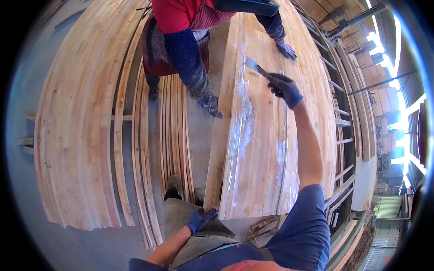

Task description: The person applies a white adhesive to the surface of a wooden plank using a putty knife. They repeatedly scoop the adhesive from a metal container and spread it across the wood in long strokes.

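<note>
A putty knife (258, 68) with a wide pale blade and dark handle is gripped in my right hand (285, 89), which wears a dark glove. Its blade is over a large glued wood panel (266, 131), where shiny whitish wet streaks run lengthwise. Along the panel's left edge lies a long wooden strip (219, 153). At that strip's near end is my left hand (201, 220), in a blue and dark glove, its fingers curled against the end and partly hidden. Across from me, a co-worker's gloved hands (211, 106) are near the strip and flat on the panel.
The co-worker (181, 40), in red with dark sleeves, stands between the panels. Another large wood panel (77, 126) lies at the left. Loose strips (174, 131) lie lengthwise in the gap. A metal frame (342, 122) runs along the right, and wood scraps (264, 228) lie below the panel's near end.
</note>
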The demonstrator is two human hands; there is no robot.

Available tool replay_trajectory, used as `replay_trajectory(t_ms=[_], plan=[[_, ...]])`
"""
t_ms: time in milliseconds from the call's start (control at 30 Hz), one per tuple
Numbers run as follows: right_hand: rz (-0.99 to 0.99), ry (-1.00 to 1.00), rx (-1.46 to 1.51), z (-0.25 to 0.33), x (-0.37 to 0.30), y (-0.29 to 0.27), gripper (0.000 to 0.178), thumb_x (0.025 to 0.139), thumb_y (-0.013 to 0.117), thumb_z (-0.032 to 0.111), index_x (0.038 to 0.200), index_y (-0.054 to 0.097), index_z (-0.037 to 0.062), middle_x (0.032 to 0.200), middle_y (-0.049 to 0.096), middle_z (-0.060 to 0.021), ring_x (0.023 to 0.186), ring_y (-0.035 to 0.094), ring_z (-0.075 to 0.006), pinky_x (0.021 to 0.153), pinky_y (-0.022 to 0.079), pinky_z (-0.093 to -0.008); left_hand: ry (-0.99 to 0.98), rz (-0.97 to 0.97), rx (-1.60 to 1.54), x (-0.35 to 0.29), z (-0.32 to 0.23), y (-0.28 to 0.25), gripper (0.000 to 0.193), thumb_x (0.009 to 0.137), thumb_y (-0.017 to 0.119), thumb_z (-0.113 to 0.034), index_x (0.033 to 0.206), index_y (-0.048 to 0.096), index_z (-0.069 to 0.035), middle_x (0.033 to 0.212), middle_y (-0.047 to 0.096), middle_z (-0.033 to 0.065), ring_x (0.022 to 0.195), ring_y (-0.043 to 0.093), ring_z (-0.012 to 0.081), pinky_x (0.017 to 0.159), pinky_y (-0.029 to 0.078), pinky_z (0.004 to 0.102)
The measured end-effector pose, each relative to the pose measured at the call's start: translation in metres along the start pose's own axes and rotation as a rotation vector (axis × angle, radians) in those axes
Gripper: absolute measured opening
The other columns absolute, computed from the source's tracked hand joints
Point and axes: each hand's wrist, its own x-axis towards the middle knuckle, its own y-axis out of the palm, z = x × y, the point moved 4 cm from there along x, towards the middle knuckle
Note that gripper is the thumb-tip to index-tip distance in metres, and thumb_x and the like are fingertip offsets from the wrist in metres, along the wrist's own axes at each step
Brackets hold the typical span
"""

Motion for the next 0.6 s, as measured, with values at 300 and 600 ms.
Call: replay_trajectory(t_ms=[300,600], plan=[[0.222,-0.609,-1.036,0.028,0.152,0.033,0.028,0.084,0.061,0.011,0.112,0.067,0.0088,0.101,0.07,-0.011,0.093,0.066,-0.0271,0.085,0.053,-0.0359,-0.069,0.057,-0.038,0.007,0.002,-0.001,0.032,0.091,0.071,-0.028,0.104,0.067,0.001,0.088,0.069,0.0063,0.081,0.064,0.0117,0.069,0.052,0.0271],[0.4,-0.81,-1.409,0.067,0.138,0.049,0.028,0.087,0.058,0.012,0.113,0.067,0.0157,0.109,0.067,-0.0106,0.104,0.063,-0.0284,0.093,0.049,-0.0372,0.022,0.122,0.007,0.018,0.028,-0.006,0.029,0.092,0.067,-0.029,0.102,0.071,-0.002,0.089,0.071,0.0063,0.083,0.064,0.0121,0.074,0.052,0.0305]])
